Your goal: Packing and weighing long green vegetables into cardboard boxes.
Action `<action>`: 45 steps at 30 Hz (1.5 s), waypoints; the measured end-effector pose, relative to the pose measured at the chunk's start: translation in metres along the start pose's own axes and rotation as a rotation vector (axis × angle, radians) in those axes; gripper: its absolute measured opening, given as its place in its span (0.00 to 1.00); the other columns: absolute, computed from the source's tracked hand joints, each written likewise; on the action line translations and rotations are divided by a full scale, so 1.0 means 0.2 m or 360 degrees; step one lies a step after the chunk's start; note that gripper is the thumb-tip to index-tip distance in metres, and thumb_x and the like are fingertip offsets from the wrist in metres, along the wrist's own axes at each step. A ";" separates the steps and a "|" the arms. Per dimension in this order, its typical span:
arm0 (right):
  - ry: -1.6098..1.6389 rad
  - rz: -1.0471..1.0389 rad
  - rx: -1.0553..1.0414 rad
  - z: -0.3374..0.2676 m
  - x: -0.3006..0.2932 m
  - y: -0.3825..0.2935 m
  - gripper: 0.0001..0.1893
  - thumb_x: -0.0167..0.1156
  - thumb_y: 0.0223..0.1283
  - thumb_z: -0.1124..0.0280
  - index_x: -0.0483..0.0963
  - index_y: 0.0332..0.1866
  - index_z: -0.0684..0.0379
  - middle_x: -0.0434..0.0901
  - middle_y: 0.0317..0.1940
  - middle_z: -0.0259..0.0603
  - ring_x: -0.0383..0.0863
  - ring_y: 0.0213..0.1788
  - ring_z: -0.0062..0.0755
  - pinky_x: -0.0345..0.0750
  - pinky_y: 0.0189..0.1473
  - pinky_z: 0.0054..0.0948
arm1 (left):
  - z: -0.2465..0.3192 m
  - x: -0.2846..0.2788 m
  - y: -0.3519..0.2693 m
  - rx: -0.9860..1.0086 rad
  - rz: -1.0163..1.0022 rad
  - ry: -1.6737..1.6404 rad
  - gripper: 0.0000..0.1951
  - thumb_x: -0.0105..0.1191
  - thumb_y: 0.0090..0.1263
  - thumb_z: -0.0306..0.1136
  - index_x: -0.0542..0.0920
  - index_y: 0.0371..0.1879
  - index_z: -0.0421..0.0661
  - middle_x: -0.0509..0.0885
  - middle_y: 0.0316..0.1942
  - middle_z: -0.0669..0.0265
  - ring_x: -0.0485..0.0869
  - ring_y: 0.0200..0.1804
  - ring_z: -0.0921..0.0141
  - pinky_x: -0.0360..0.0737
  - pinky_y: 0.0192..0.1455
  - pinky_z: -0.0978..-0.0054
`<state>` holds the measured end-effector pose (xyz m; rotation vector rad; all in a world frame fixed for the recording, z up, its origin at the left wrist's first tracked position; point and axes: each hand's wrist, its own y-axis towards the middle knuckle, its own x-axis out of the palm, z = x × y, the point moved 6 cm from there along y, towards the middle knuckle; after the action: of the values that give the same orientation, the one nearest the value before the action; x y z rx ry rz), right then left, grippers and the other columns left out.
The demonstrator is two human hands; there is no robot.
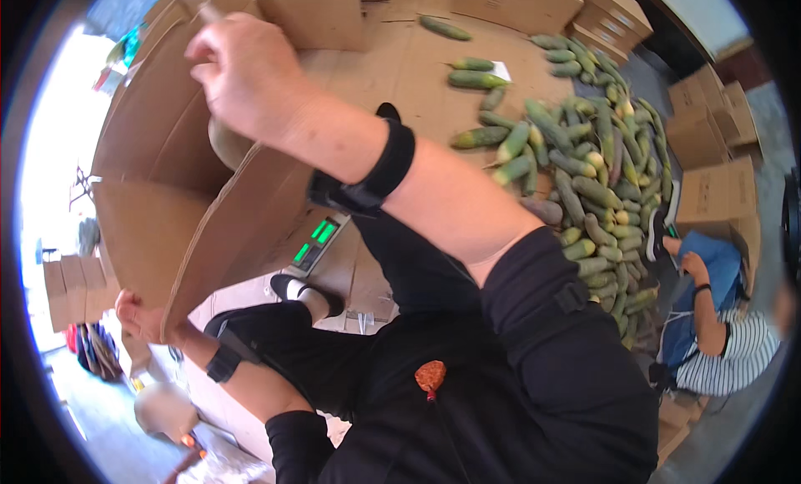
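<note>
An open cardboard box (150,215) with raised flaps stands at the left, on or against a scale (315,243) with a lit green display. My left hand (141,318) grips the box's lower flap near its corner. Above the box, my right hand (244,71) is raised with bent fingers near its upper flap; whether the fingers hold anything is unclear. A pale rounded thing (226,145), partly hidden by the right hand and the flap, shows at the box opening.
Many green radishes (597,193) lie heaped on cardboard at the right. Closed cartons (306,14) line the far edge. At the right a person in a striped top (729,359) sits by more boxes; another person is at the lower left.
</note>
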<state>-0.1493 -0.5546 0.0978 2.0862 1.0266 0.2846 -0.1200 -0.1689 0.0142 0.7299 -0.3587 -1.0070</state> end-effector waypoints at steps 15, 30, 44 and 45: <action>-0.0738 -0.0265 0.1058 0.99 -1.04 -1.32 0.06 0.56 0.53 0.74 0.75 0.36 0.63 0.79 0.29 0.43 0.79 0.34 0.33 0.75 0.39 0.28 | 0.07 0.04 -0.03 -0.0081 0.0171 -0.0185 0.14 0.42 0.72 0.41 0.73 0.28 0.44 0.73 0.31 0.67 0.72 0.37 0.70 0.73 0.43 0.71; -0.1388 -0.0592 0.2127 1.42 -1.50 -2.42 0.09 0.56 0.48 0.74 0.78 0.35 0.60 0.80 0.33 0.51 0.79 0.39 0.48 0.75 0.43 0.38 | -0.02 -0.06 0.06 0.0191 0.0135 0.0276 0.15 0.42 0.70 0.41 0.74 0.26 0.45 0.76 0.30 0.65 0.74 0.38 0.68 0.70 0.47 0.70; -0.1654 -0.1471 0.1787 1.76 -1.21 -2.22 0.15 0.44 0.58 0.76 0.67 0.51 0.61 0.71 0.51 0.51 0.76 0.47 0.49 0.75 0.47 0.41 | 0.17 0.10 -0.09 -0.0113 0.0119 -0.0147 0.16 0.34 0.75 0.44 0.68 0.31 0.45 0.68 0.35 0.66 0.67 0.41 0.71 0.64 0.53 0.69; -0.1648 -0.1429 0.1814 1.78 -1.26 -2.26 0.14 0.45 0.56 0.75 0.70 0.47 0.61 0.74 0.46 0.51 0.77 0.45 0.48 0.76 0.46 0.41 | 0.14 0.08 -0.07 -0.0105 0.0149 -0.0156 0.16 0.34 0.75 0.44 0.68 0.31 0.45 0.68 0.35 0.66 0.67 0.41 0.71 0.64 0.53 0.69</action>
<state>-0.3948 -0.7706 -0.4379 1.8177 1.3750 -1.9751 -0.1380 -0.1979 0.0230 0.6003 -0.4391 -0.9633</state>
